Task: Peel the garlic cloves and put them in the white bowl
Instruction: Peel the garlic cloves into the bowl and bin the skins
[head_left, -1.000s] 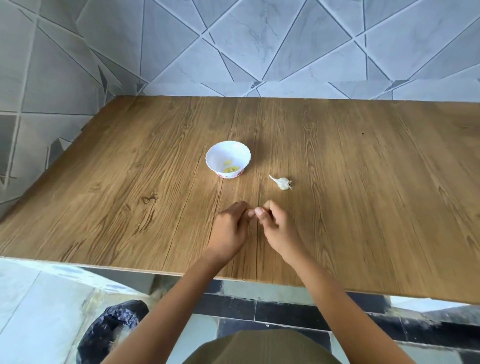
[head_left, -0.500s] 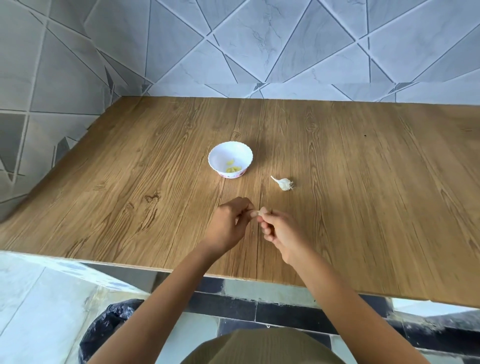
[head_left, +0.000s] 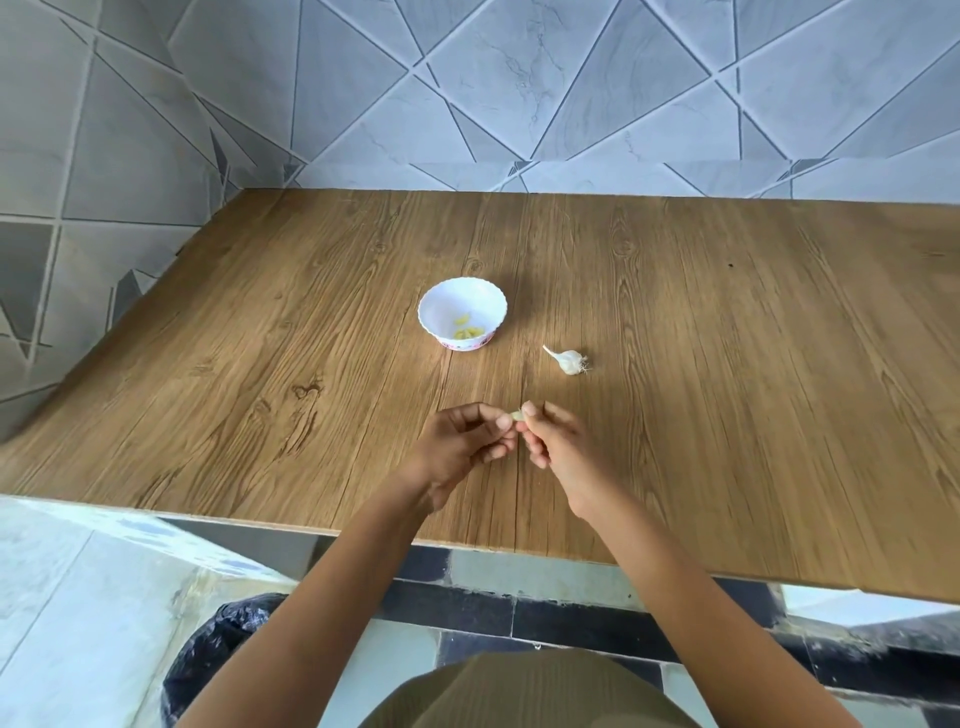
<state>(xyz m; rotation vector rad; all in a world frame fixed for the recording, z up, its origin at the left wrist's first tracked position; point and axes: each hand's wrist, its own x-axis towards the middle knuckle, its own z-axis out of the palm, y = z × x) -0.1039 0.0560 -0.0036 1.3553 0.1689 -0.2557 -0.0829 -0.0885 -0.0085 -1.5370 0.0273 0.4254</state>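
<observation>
At the far left, grey tiles (head_left: 104, 156) cut into triangles cover the side wall and run on behind the wooden counter (head_left: 234, 374), whose near edge crosses the lower part of the view. Below that edge, at lower left, a bin lined with a black bag (head_left: 208, 654) stands on the pale floor (head_left: 78, 597). Toward the middle of the counter sits the white bowl (head_left: 434, 312), scalloped at the rim, with a few yellowish peeled cloves (head_left: 468, 330) lying in its bottom. Nearer the person and slightly right of the bowl, the left grip (head_left: 460, 447) is held over the counter with its fingers curled, its fingertips (head_left: 501, 422) pinching one end of a small pale garlic clove (head_left: 516, 415). The right grip (head_left: 566, 452) meets it from the other side, fingers likewise curled, pinching the same clove, so the clove is caught between the two, well apart from the bowl. How much skin the clove has on it is too small to tell. Both bare forearms reach up from the bottom edge, either side of an olive garment (head_left: 519, 691). Beyond the right grip, and to the right of the bowl, a small garlic bulb (head_left: 569, 360) with stem and root hairs lies on its side on the counter, touched by neither grip. Further right there is only wood grain and one small dark speck (head_left: 731, 265).
</observation>
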